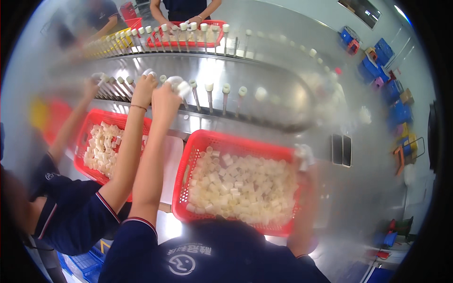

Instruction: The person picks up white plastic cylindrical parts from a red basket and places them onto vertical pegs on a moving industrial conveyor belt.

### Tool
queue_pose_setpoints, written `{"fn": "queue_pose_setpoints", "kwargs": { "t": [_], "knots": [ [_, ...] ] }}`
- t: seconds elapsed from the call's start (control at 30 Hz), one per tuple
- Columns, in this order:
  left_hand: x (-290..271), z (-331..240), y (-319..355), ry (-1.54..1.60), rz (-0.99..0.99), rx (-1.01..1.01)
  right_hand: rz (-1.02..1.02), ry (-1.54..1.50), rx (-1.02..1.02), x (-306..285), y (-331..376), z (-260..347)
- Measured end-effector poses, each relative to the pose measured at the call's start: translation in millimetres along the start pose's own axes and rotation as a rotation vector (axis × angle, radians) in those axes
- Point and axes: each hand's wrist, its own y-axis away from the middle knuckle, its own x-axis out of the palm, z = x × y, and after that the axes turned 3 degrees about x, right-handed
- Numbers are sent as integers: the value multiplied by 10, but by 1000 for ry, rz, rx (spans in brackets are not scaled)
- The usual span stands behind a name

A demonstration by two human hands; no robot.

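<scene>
My left hand, with white coverings on its fingers, is bent over the nearer row of metal pegs. Its fingers are closed at the peg tops, and they hide whatever is between them. Short white plastic caps top the pegs just to its right. My right hand, also white at the fingers, is smeared by motion at the right rim of a red basket. Many loose whitish plastic caps fill that basket; whether my right hand holds one cannot be seen.
Left of me a co-worker's hand reaches to the same row, beside a second red basket of caps. Across the steel table another person works at a red basket. Two dark phone-like slabs lie at right.
</scene>
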Motion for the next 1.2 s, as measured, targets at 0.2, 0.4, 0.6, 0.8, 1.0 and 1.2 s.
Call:
{"fn": "queue_pose_setpoints", "kwargs": {
  "t": [0.2,0.4,0.6,0.8,1.0,1.2],
  "knots": [
    [598,-269,-828,-334,466,214,147,186,-145,671,184,-104],
    [907,-559,-973,-454,572,262,252,431,-338,1023,-136,-23],
    [479,-267,261,186,608,98,-60,1436,-973,1419,-887,268],
    [332,430,1528,1117,784,-1095,50,1961,-773,1559,-1370,616],
    [95,559,1616,1568,612,-763,89,1901,-890,1222,-1170,728],
    [-135,497,1299,1707,660,-587,-340,367,-265,382,-572,-154]
  ]
}}
